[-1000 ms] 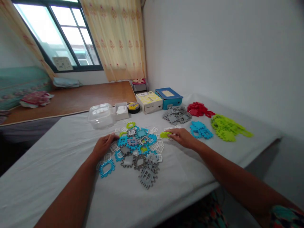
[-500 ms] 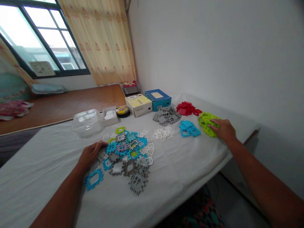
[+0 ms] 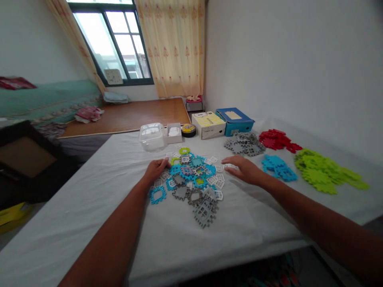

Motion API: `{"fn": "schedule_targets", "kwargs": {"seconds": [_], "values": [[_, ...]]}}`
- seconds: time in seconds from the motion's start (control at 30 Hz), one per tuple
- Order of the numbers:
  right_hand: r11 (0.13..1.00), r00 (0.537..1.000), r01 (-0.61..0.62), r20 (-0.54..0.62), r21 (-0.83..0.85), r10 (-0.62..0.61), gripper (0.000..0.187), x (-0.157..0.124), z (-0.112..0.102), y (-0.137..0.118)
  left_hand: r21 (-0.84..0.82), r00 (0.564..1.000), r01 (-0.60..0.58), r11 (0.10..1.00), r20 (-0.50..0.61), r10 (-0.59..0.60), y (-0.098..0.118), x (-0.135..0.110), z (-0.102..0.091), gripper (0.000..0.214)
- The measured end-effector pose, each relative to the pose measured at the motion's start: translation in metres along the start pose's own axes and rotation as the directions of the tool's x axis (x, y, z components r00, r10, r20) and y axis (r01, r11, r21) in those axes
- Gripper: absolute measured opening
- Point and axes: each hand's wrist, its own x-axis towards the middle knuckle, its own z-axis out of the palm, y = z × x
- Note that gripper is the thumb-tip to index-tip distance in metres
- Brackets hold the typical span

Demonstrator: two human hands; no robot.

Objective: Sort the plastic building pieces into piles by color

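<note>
A mixed pile of flat toothed plastic building tiles (image 3: 206, 211) in blue, grey and green, with small white lattice window pieces (image 3: 220, 181), lies on the white cloth. My left hand (image 3: 157, 169) rests at the pile's left edge, its fingertips near a green tile frame; it appears open, with nothing visible in it. A loose blue tile frame (image 3: 158, 194) lies just below it. On the pile's right side, my right hand (image 3: 243, 169) is open, thumb and fingers apart, above white window pieces it partly hides. No tile shows in it.
Sorted heaps of grey tiles (image 3: 245, 144), red tiles (image 3: 277, 139), blue tiles (image 3: 279, 168) and green tiles (image 3: 324, 171) lie to the right. Along the back stand a clear plastic box (image 3: 152, 137), white tray (image 3: 174, 138), round tin (image 3: 188, 130), yellow-white box (image 3: 208, 125) and blue box (image 3: 235, 121).
My right hand has left the green heap and moved left to the mixed pile. Green tiles now spread farther right. The view has swung left; my left hand stays by the pile.
</note>
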Motion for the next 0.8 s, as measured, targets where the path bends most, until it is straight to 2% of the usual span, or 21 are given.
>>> {"fn": "schedule_targets", "kwargs": {"seconds": [0.07,0.13,0.27,0.37,0.47,0.57,0.7,0.8], "values": [[0.995,0.993,0.091,0.079,0.036,-0.093,0.029,0.039,0.027,-0.016,-0.003,1.000,0.000,1.000,0.004,0.000,-0.002,-0.001,0.001,0.061],[0.993,0.986,0.113,0.123,0.021,-0.115,0.028,0.079,0.050,-0.024,-0.018,1.000,0.003,1.000,-0.001,-0.003,-0.003,-0.001,0.001,0.060],[0.997,0.988,-0.006,0.151,-0.077,0.018,0.032,0.150,0.087,-0.027,-0.063,1.000,-0.005,0.998,-0.008,0.004,-0.005,-0.002,0.001,0.060],[0.980,0.973,-0.116,0.181,-0.160,0.145,0.040,0.184,0.107,-0.028,-0.075,1.000,-0.013,0.997,0.000,0.013,-0.004,-0.003,0.001,0.059],[0.970,0.958,-0.144,0.216,-0.195,0.186,0.042,0.194,0.117,-0.029,-0.070,1.000,-0.020,0.997,0.002,0.020,-0.004,-0.003,0.000,0.058],[0.969,0.955,-0.082,0.259,-0.233,0.143,0.039,0.188,0.115,-0.034,-0.060,1.000,-0.012,0.998,-0.005,0.012,-0.005,-0.002,0.001,0.058],[0.932,0.962,0.021,0.261,-0.361,0.079,0.045,0.171,0.097,-0.047,-0.076,1.000,-0.009,0.997,-0.003,0.009,-0.005,-0.001,0.002,0.059],[0.923,0.985,-0.038,0.138,-0.383,0.098,0.047,0.154,0.071,-0.053,-0.079,1.000,-0.010,0.997,0.000,0.010,-0.004,-0.001,0.001,0.059]]}}
